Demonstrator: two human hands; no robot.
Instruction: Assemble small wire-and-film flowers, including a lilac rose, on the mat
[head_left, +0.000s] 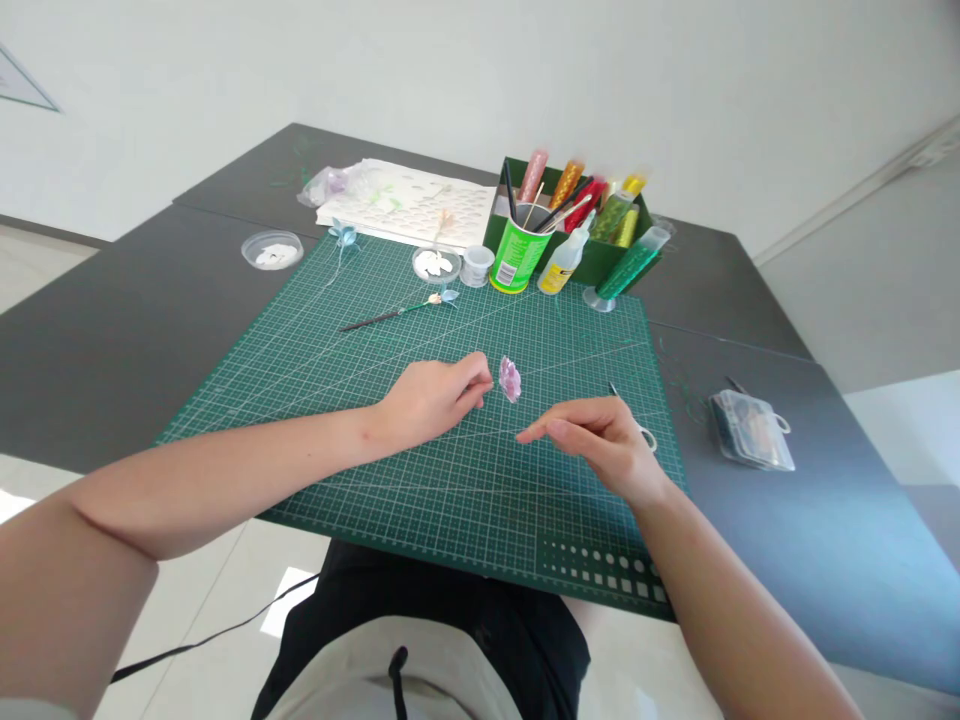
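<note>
Over the green cutting mat (360, 400), my left hand (442, 395) is closed in a pinch, with a small pale purple flower (510, 380) right at its fingertips. Its thin stem is too fine to make out. Lower and to the right is my right hand (600, 440), its index finger pointing left and the thumb pressed along it; anything between them is too small to see. Scissors (649, 437) lie partly hidden behind the right hand. Farther back on the mat rests a dark stick with a green stem and small blue and peach flowers (439, 298).
A green box (495, 225) of coloured mesh rolls stands at the back, behind a green can (514, 258) of tools and a glue bottle (562, 262). Dishes of white pieces (274, 252), a blue flower (343, 235), a white perforated sheet (465, 205) and a clear case (750, 430) surround the mat.
</note>
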